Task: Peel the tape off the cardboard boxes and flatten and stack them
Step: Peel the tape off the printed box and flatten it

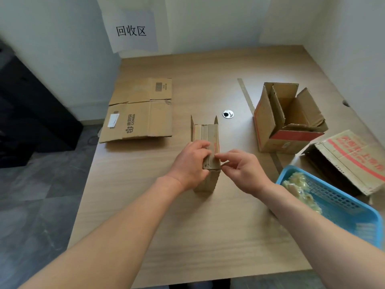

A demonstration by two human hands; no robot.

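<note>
My left hand [190,163] grips the narrow corrugated box [206,132] standing mid-surface; my right hand [244,173] pinches its near top edge. The blue mesh basket [352,216] holds crumpled clear tape [300,189].

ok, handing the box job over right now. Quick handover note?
Left hand: grips the small box at the middle of the table.
Right hand: pinches at that box's near top edge; whether tape is between the fingers is too fine to tell.
Done: flattened box lies far left; peeled tape sits in the blue basket.
Left: strip and flatten the small box. The open box on the right stands unflattened, the red-printed box lies on its side behind the basket, and a tape strip lies loose on the table.
</note>
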